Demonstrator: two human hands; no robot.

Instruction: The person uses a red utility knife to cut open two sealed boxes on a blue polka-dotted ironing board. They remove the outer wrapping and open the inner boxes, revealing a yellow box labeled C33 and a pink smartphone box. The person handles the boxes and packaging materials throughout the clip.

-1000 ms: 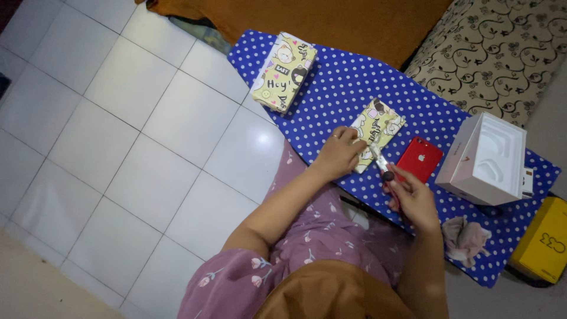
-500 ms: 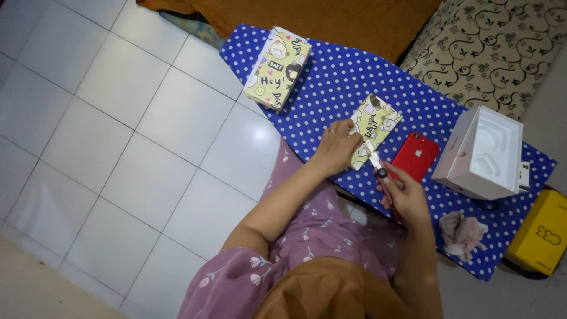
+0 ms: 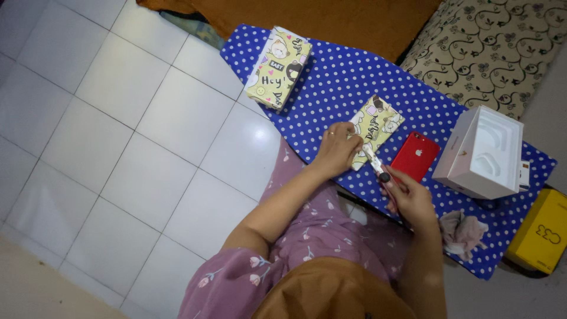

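You look down on a floor [image 3: 118, 118] of pale square tiles with thin dark joints and a soft glare near the worktop [image 3: 331, 82], draped in blue white-dotted cloth. Far off lies an orange-brown fabric [image 3: 331, 23]; far right, a cream cushion [image 3: 502, 47] with black floral swirls.

A small flat rectangular packet wrapped in yellow cartoon-printed paper [image 3: 378, 127] lies on the blue white-dotted cloth, tilted, its long axis running from lower left to upper right. Its lower left end is under the left hand [image 3: 336, 150]. A slim cutter knife with a pale blade and dark knob [image 3: 378, 166] is gripped in the right hand [image 3: 409, 198], its tip touching the packet's lower edge.
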